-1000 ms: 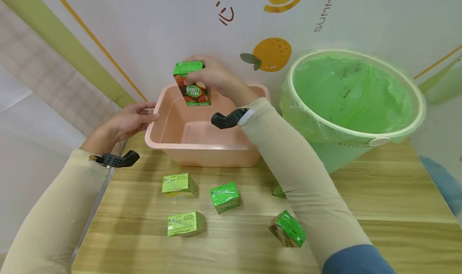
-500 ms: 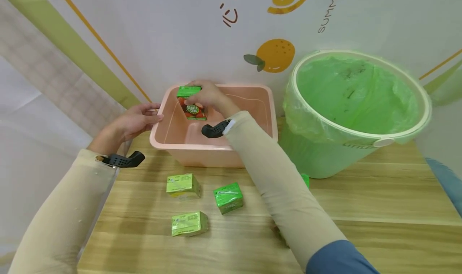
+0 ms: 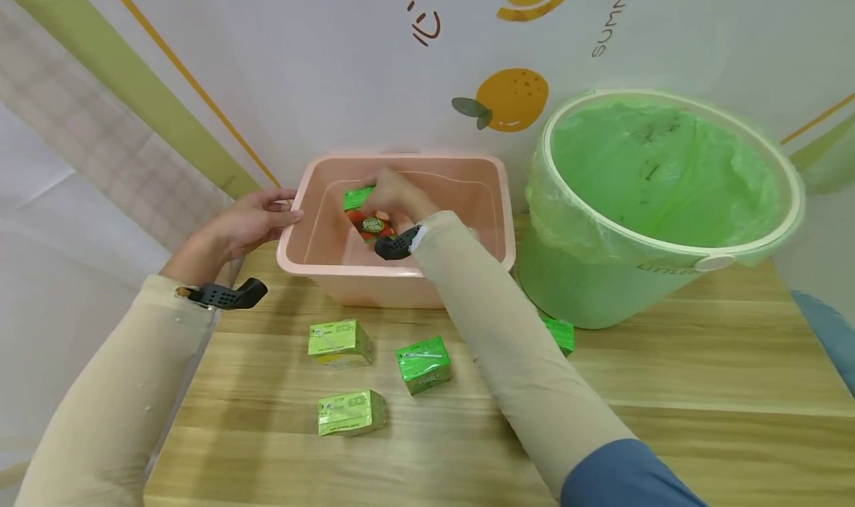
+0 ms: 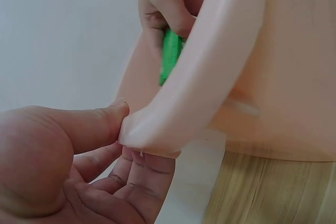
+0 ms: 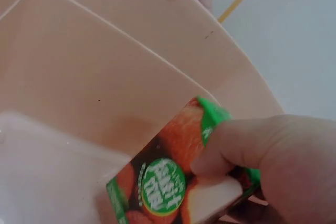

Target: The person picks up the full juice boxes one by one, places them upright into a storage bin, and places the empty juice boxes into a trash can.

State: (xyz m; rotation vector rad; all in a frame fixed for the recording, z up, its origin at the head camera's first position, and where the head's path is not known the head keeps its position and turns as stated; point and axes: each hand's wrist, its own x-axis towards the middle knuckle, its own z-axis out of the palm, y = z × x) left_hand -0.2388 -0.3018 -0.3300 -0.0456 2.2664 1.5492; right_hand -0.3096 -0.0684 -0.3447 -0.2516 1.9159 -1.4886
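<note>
A pink plastic basin (image 3: 394, 272) stands against the wall. My left hand (image 3: 250, 221) pinches its left rim, thumb on top and fingers beneath, as the left wrist view shows close up. Inside the basin my right hand (image 3: 398, 195) grips a juice box (image 3: 369, 225) with a green top and red apple pictures. The thumb lies across the printed face of the juice box (image 5: 173, 166) in the right wrist view, and its lower end is near the basin floor. In the left wrist view only a green strip of the juice box (image 4: 170, 56) shows past the rim.
On the wooden table (image 3: 668, 403) lie two light-green juice boxes (image 3: 339, 342) and a bright green juice box (image 3: 424, 364). Another green box (image 3: 559, 334) is partly behind my right sleeve. A green bin with a plastic liner (image 3: 601, 284) stands right of the basin.
My right hand has lowered the juice box from above the basin's far left rim down inside it, and shifted it slightly right. My left hand keeps its hold on the rim.
</note>
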